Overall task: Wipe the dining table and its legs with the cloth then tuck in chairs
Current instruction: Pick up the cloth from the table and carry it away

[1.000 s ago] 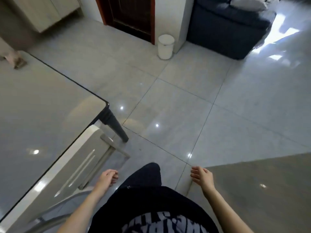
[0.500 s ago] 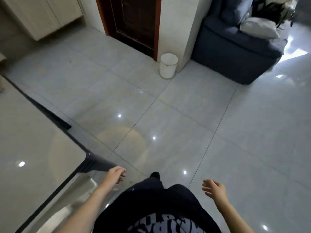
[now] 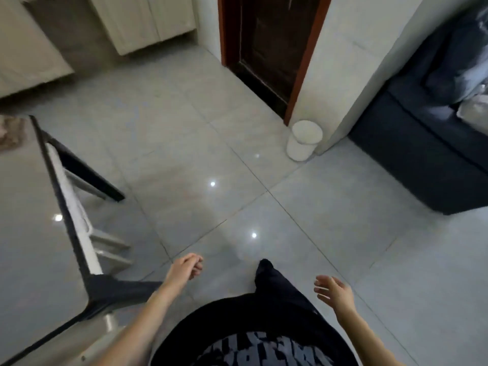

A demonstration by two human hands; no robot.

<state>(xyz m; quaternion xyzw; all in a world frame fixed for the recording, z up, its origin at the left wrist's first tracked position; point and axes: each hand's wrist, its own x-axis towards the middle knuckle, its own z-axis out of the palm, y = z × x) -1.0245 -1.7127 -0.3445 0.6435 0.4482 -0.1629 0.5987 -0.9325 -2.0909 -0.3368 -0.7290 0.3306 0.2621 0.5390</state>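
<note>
The glossy grey dining table (image 3: pixel 29 233) fills the left side, its near corner beside my left forearm. Two dark table legs show, one at the far end (image 3: pixel 89 175) and one near me (image 3: pixel 124 289). A white chair (image 3: pixel 79 220) stands pushed under the table's right edge. A crumpled brownish cloth (image 3: pixel 10 133) lies on the tabletop at the far left, blurred. My left hand (image 3: pixel 186 268) hangs over the floor, fingers loosely curled, holding nothing. My right hand (image 3: pixel 334 290) is open with fingers spread, empty. Both are away from the table and the cloth.
A white waste bin (image 3: pixel 303 140) stands by the wall corner beside a dark wooden door (image 3: pixel 272 48). A dark blue sofa (image 3: pixel 427 136) sits at the right. Cream cabinets (image 3: pixel 148 19) line the back wall. Grey tiled floor (image 3: pixel 237 180) spreads ahead.
The view has swung along the table end as I walk past its corner. More of the table's right edge, the chair and the cloth have come into sight. Both hands stay empty.
</note>
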